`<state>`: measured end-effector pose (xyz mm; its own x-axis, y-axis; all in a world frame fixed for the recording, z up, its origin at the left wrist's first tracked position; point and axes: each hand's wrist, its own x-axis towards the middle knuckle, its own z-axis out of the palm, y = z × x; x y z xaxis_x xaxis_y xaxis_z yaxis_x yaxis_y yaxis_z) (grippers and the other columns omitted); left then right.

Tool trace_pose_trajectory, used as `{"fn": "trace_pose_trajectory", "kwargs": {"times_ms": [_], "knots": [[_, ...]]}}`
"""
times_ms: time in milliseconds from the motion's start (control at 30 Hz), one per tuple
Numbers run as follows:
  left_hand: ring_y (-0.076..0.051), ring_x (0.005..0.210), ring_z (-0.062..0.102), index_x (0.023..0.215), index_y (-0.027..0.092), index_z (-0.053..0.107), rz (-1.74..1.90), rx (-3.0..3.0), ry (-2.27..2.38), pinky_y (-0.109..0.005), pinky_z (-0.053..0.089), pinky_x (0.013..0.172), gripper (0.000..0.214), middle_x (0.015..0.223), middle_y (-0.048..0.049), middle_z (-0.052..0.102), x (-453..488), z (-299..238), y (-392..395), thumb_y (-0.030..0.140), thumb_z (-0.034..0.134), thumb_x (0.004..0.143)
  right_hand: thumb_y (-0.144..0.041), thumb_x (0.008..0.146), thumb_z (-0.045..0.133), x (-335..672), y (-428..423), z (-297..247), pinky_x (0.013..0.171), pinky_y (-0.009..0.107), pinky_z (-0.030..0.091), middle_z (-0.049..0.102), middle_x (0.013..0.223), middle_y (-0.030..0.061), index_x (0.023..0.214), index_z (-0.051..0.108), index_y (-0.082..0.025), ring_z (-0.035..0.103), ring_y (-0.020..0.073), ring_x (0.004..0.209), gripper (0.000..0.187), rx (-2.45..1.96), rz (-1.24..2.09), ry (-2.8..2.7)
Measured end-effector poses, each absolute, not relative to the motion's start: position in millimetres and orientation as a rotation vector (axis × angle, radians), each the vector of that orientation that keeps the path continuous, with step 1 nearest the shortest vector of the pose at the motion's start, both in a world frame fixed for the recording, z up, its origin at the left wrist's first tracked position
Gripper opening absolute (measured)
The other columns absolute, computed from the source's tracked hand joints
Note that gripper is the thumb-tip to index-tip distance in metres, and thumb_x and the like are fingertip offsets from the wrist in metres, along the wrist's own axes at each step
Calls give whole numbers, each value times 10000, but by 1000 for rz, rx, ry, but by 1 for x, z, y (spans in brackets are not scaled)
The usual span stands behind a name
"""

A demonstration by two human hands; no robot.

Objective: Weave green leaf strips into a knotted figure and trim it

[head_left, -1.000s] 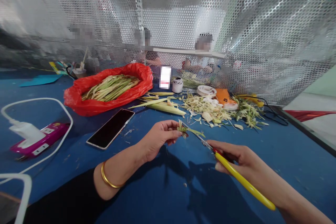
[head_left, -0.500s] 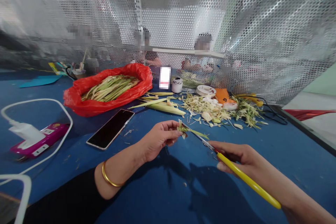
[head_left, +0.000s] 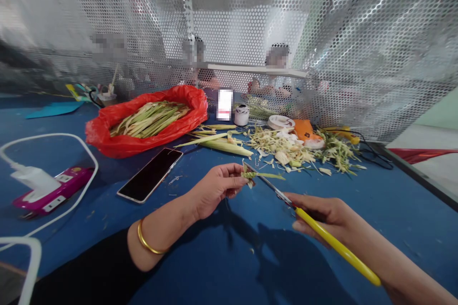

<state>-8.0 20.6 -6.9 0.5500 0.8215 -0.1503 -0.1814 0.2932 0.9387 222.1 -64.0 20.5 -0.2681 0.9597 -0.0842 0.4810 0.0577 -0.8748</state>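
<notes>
My left hand (head_left: 218,188), a gold bangle on its wrist, pinches a small plaited piece of green husk (head_left: 249,176) between thumb and fingers. From this piece a thin green strip sticks out to the right. My right hand (head_left: 322,217) is closed around yellow-handled scissors (head_left: 336,245), whose second handle is hidden in the palm. Their slim metal blades reach up and left to the husk piece, crossing behind its strip. Whether the blades are parted is too fine to tell. Both hands are above the blue table (head_left: 222,267).
A red plastic bag (head_left: 143,145) holds husk strips. Loose husks (head_left: 225,144) and a heap of scraps (head_left: 286,147) lie ahead, near a tape roll (head_left: 281,122). A phone (head_left: 150,175) and a purple power strip (head_left: 67,188) are left. Perforated metal panels (head_left: 229,24) stand behind, people beyond.
The husk strip's free end has risen slightly away from the blades. The scissors have shifted barely, and my left hand keeps its pinch in the same place.
</notes>
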Motion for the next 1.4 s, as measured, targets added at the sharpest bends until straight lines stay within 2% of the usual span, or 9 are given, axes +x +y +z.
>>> {"fn": "trace_pose_trajectory", "kwargs": {"times_ms": [133, 233, 433, 633, 833, 1033, 1400], "knots": [[-44, 509, 354, 785, 148, 602, 772, 1048, 743, -235, 201, 525, 257, 679, 24, 568, -7, -6, 21, 269, 784, 650, -434, 771, 705, 226, -60, 15, 721, 266, 517, 737, 933, 36, 1141, 725, -218, 641, 242, 868, 429, -1504, 1066, -1774], [-41, 505, 358, 803, 144, 603, 784, 1044, 750, -233, 204, 524, 266, 714, 10, 600, -7, -6, 21, 263, 784, 649, -435, 760, 715, 230, -56, 10, 711, 263, 505, 723, 907, 33, 1168, 708, -201, 625, 226, 832, 470, -1547, 1003, -1738], [-47, 514, 373, 824, 154, 611, 792, 1041, 729, -234, 230, 525, 232, 737, 6, 633, -9, -8, 22, 258, 766, 687, -505, 800, 644, 231, -58, 7, 565, 232, 453, 585, 674, 0, 1272, 630, -182, 494, 135, 595, 572, -1538, 1128, -1741], [-48, 509, 370, 812, 162, 606, 820, 1026, 727, -237, 221, 526, 229, 720, 13, 619, -9, -7, 21, 273, 763, 688, -519, 786, 642, 231, -63, 13, 612, 240, 463, 577, 771, 25, 1285, 616, -221, 512, 161, 685, 582, -1497, 1140, -1800], [-46, 508, 380, 802, 153, 629, 795, 1022, 727, -241, 216, 525, 218, 733, 3, 632, -9, -8, 21, 273, 764, 679, -522, 789, 641, 231, -62, 13, 655, 275, 483, 603, 820, 44, 1261, 642, -209, 530, 187, 733, 566, -1522, 1132, -1812], [-44, 502, 392, 857, 161, 658, 750, 1015, 697, -232, 216, 523, 218, 727, 8, 637, -10, -9, 21, 262, 761, 694, -516, 818, 628, 231, -62, 14, 528, 199, 391, 502, 685, -18, 1215, 669, -234, 409, 111, 588, 489, -1503, 1237, -1806], [-48, 494, 399, 767, 159, 644, 697, 1020, 700, -242, 224, 525, 187, 702, 5, 645, -9, -10, 22, 258, 764, 663, -557, 793, 638, 232, -59, 11, 464, 200, 329, 520, 639, -20, 1253, 652, -251, 352, 94, 507, 553, -1485, 1247, -1790]]}}
